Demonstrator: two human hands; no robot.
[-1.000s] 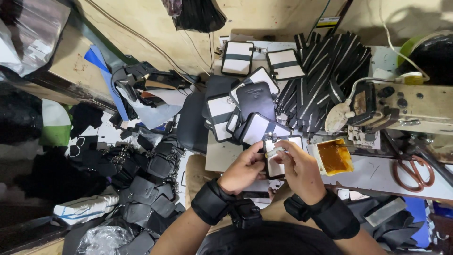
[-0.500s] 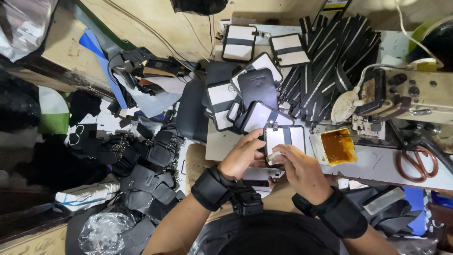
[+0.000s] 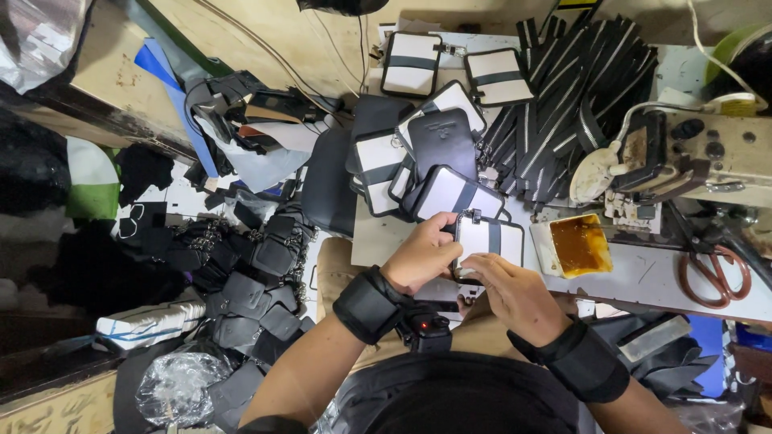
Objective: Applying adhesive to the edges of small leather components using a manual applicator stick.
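Both hands grip a small white pouch (image 3: 489,239) with a black centre strap, mid-frame above the counter (image 3: 643,277). Left hand (image 3: 420,257) pinches its left edge, right hand (image 3: 515,291) clamps the bottom edge. Looks light, soft-sided, semi-stiff; best held by edges, off the metal clasp on top

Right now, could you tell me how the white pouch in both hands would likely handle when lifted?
The white pouch looks flat and thin, so probably light. Left hand and right hand hold it by its edges without sag, suggesting some stiffness. Its metal clip at the top may dangle.
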